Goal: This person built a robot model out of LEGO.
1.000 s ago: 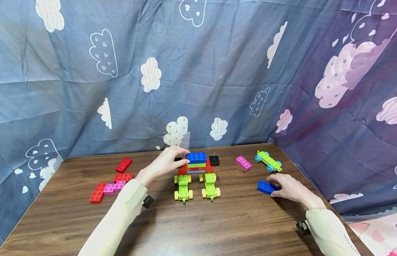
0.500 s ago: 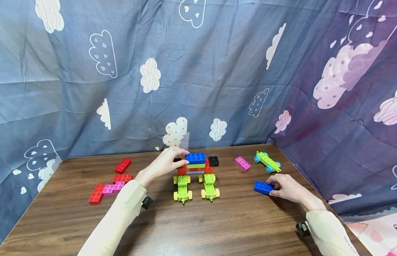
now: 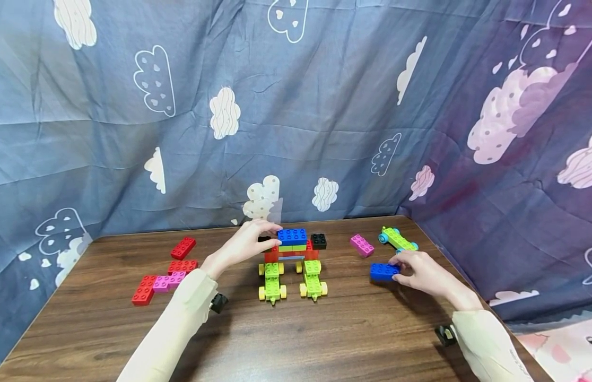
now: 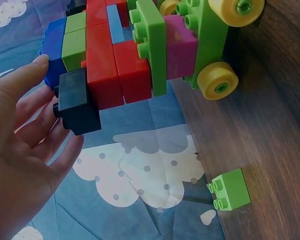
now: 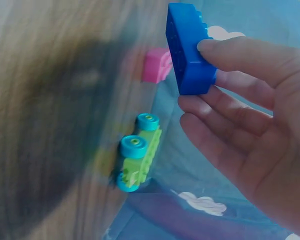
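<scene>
My right hand (image 3: 424, 271) pinches a blue brick (image 3: 384, 272) by one end. In the right wrist view this brick (image 5: 187, 47) hangs above the table, thumb on one side and fingers on the other. At the middle of the table, my left hand (image 3: 248, 241) holds the left end of another blue brick (image 3: 292, 236), the top of a toy built of bricks. Under that top lie light green bricks (image 4: 74, 47), red bricks (image 4: 104, 70) and two lime wheeled bases (image 3: 272, 286) with yellow wheels. A black brick (image 4: 79, 102) sits by my left fingers.
Red bricks (image 3: 183, 247) and pink bricks (image 3: 169, 281) lie at the left. On the right are a pink brick (image 3: 362, 245) and a lime car base (image 3: 396, 237) with blue wheels. A small green brick (image 4: 231, 190) stands behind the toy. A patterned curtain (image 3: 296, 132) borders the table's back.
My right hand has moved the blue brick leftward and up off the table. My left hand has stayed at the toy's top brick.
</scene>
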`<action>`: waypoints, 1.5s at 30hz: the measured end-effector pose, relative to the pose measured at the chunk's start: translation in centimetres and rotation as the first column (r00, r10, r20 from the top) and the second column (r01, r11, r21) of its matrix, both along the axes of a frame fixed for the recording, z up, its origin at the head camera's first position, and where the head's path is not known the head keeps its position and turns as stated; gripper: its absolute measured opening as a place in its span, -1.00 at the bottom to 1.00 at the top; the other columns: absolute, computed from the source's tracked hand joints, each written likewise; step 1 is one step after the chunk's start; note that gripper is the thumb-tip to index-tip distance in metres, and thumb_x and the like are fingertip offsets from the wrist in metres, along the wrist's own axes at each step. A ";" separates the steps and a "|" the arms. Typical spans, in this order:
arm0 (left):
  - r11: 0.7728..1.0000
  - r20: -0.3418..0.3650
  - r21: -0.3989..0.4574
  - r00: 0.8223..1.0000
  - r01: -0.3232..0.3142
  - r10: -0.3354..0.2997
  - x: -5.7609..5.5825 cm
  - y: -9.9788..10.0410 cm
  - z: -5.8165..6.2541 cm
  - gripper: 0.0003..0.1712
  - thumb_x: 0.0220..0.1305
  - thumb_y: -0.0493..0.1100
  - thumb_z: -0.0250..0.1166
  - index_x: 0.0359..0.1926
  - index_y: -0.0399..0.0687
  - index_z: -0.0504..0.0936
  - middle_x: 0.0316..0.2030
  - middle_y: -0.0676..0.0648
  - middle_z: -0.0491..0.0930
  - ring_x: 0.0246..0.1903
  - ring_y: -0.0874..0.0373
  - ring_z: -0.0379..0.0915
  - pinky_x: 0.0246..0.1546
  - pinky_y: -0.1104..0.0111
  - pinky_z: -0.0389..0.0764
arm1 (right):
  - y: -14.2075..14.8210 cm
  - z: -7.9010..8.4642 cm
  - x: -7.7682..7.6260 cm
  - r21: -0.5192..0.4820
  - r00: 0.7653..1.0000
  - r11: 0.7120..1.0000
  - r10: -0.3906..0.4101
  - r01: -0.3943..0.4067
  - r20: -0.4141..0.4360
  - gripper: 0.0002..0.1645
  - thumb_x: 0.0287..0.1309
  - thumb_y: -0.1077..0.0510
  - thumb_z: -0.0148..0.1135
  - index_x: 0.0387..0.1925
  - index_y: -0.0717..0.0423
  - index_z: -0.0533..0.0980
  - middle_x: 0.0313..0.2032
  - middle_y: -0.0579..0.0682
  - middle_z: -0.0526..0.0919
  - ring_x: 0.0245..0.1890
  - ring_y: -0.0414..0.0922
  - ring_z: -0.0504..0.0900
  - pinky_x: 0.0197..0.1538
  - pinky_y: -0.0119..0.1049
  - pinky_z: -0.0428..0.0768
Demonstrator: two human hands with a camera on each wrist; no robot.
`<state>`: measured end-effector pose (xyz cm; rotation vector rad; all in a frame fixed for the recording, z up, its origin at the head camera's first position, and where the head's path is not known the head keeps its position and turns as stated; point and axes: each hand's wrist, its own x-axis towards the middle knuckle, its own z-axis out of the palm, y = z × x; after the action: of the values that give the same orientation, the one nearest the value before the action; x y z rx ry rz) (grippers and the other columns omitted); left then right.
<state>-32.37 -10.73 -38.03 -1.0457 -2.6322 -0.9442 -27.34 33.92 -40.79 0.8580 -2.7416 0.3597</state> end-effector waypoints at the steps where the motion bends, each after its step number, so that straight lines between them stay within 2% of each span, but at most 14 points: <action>1: 1.000 -0.002 0.000 1.000 -0.001 0.001 0.0 0.0 0.0 -0.59 0.32 -0.06 0.32 0.13 -0.09 0.63 -0.01 -0.08 0.67 -0.02 0.08 0.61 0.07 0.15 0.62 | -0.1 0.2 0.0 -0.003 1.000 1.000 0.000 0.000 -0.007 -0.70 -0.08 0.22 0.52 -0.23 0.15 0.65 -0.34 -0.11 0.68 -0.39 -0.32 0.50 -0.31 -0.38 0.53; 7: 1.000 -0.011 0.008 1.000 -0.005 0.005 0.0 0.0 -0.1 -0.61 0.30 -0.06 0.34 0.10 -0.09 0.65 -0.03 -0.08 0.69 -0.04 0.09 0.63 0.05 0.17 0.63 | -1.1 1.3 0.1 -0.040 1.000 0.999 -0.010 0.009 -0.021 -0.69 -0.05 0.23 0.51 -0.19 0.12 0.66 -0.30 -0.11 0.69 -0.35 -0.30 0.52 -0.27 -0.39 0.53; 15: 0.999 -0.021 0.031 1.000 -0.012 0.013 -0.1 0.0 -0.2 -0.65 0.29 -0.06 0.35 0.04 -0.09 0.67 -0.08 -0.05 0.71 -0.08 0.11 0.66 0.03 0.19 0.65 | -2.6 2.9 -0.4 -0.105 0.990 0.992 0.055 -0.069 -0.131 -0.65 -0.10 0.28 0.52 -0.18 0.09 0.65 -0.29 -0.08 0.69 -0.35 -0.20 0.60 -0.31 -0.34 0.59; 27: 0.999 -0.025 0.035 0.999 -0.023 0.024 0.0 -0.1 -0.1 -0.67 0.27 -0.06 0.37 0.00 -0.09 0.68 -0.12 -0.04 0.72 -0.10 0.12 0.65 0.03 0.19 0.64 | -4.9 5.1 -1.9 -0.121 0.977 0.985 0.101 -0.125 -0.190 -0.63 -0.09 0.30 0.51 -0.15 0.09 0.66 -0.27 -0.09 0.71 -0.32 -0.18 0.63 -0.28 -0.30 0.60; 33: 0.999 -0.024 0.036 0.999 -0.027 0.028 -0.1 -0.1 0.0 -0.67 0.27 -0.05 0.37 -0.01 -0.09 0.68 -0.12 -0.03 0.73 -0.10 0.13 0.65 0.02 0.19 0.64 | -6.1 6.0 -2.4 -0.137 0.975 0.980 0.115 -0.143 -0.191 -0.63 -0.08 0.30 0.51 -0.14 0.07 0.66 -0.31 -0.11 0.69 -0.34 -0.20 0.61 -0.31 -0.38 0.58; 37: 0.999 -0.021 0.034 0.999 -0.029 0.030 -0.2 -0.1 0.0 -0.68 0.27 -0.05 0.37 -0.01 -0.09 0.69 -0.13 -0.03 0.73 -0.11 0.13 0.65 0.01 0.20 0.65 | -7.1 6.4 -2.7 -0.155 0.976 0.974 0.136 -0.163 -0.172 -0.64 -0.06 0.30 0.50 -0.14 0.10 0.66 -0.30 -0.08 0.69 -0.34 -0.16 0.64 -0.28 -0.32 0.61; 41: 0.999 -0.023 0.028 0.999 -0.028 0.029 -0.3 -0.1 0.0 -0.68 0.27 -0.06 0.37 -0.01 -0.09 0.68 -0.12 -0.03 0.73 -0.11 0.13 0.65 0.02 0.20 0.64 | -8.1 6.8 -3.0 -0.157 0.972 0.968 0.169 -0.195 -0.163 -0.65 -0.04 0.28 0.50 -0.14 0.12 0.65 -0.30 -0.07 0.67 -0.32 -0.24 0.59 -0.26 -0.24 0.63; 45: 0.999 -0.029 0.024 0.999 -0.027 0.028 -0.3 -0.1 -0.1 -0.68 0.27 -0.06 0.37 -0.02 -0.10 0.69 -0.13 -0.04 0.73 -0.12 0.13 0.66 0.01 0.21 0.65 | -9.1 7.1 -3.2 -0.159 0.969 0.964 0.191 -0.215 -0.156 -0.65 -0.02 0.25 0.49 -0.12 0.13 0.65 -0.32 -0.07 0.65 -0.31 -0.19 0.57 -0.25 -0.21 0.61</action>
<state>-32.62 -10.81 -38.12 -1.0073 -2.5985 -0.9438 -30.54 24.80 -33.65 1.0761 -2.4577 0.5484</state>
